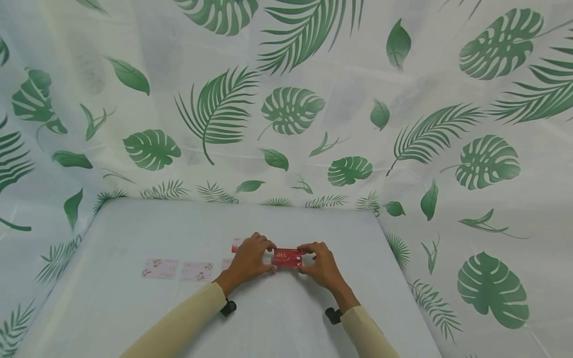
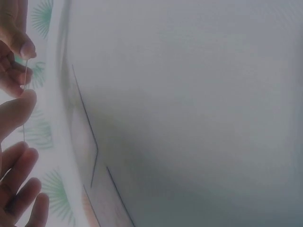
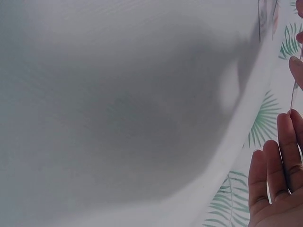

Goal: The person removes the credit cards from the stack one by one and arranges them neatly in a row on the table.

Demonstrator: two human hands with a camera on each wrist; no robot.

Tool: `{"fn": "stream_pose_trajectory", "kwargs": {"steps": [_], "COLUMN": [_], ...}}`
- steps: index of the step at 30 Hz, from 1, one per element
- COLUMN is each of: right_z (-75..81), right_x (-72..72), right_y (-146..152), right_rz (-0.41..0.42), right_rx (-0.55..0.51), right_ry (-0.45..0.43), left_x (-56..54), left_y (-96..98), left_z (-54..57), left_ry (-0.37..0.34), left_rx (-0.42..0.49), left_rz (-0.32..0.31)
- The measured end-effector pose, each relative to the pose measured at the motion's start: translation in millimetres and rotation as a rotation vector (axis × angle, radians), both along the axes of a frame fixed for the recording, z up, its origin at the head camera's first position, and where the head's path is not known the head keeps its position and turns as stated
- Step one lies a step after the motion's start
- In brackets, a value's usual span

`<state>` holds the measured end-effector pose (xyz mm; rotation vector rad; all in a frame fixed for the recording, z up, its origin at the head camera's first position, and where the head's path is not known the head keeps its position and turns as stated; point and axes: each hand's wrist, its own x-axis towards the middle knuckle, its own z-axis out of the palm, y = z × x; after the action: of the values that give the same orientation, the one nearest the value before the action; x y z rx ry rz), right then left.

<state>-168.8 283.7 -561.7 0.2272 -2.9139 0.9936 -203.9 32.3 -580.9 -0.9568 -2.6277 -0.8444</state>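
Observation:
A red card [image 1: 286, 258] marked "VIP" is held up above the white table between both hands. My left hand [image 1: 251, 256] pinches it at its left edge, thumb on the near corner and index finger on the far one. At the opposite edge my right hand [image 1: 321, 264] grips the card between thumb and index finger. Both wrist views show the card edge-on as a thin line between the fingertips. Beside the left wrist lie pale pink cards, one at the far left [image 1: 159, 268] and another nearer the wrist [image 1: 197, 272]. Further cards are partly hidden behind the left hand.
The white table [image 1: 156, 223] stretches around the hands. A white cloth [image 1: 340, 109] printed with green leaves hangs behind it and along both sides. Small black devices sit on the left wrist [image 1: 228, 308] and the right wrist [image 1: 333, 315].

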Motion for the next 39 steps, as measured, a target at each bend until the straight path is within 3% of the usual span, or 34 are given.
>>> {"fn": "stream_pose_trajectory", "kwargs": {"steps": [11, 28, 39], "right_z": [-3.0, -9.3, -14.3], "right_x": [2.8, 6.8, 10.4], "right_y": [5.8, 17.9, 22.1], "right_rz": [-0.03, -0.052, -0.115], "right_rx": [0.005, 0.008, 0.024], "right_ry": [-0.022, -0.05, -0.095], "left_x": [1.4, 3.8, 5.9], "left_y": [8.8, 21.2, 27.3], "left_z": [-1.7, -9.6, -14.4], "left_ry": [0.031, -0.032, 0.015], "left_rx": [-0.001, -0.023, -0.063], "left_rz": [-0.003, -0.018, -0.024]}}
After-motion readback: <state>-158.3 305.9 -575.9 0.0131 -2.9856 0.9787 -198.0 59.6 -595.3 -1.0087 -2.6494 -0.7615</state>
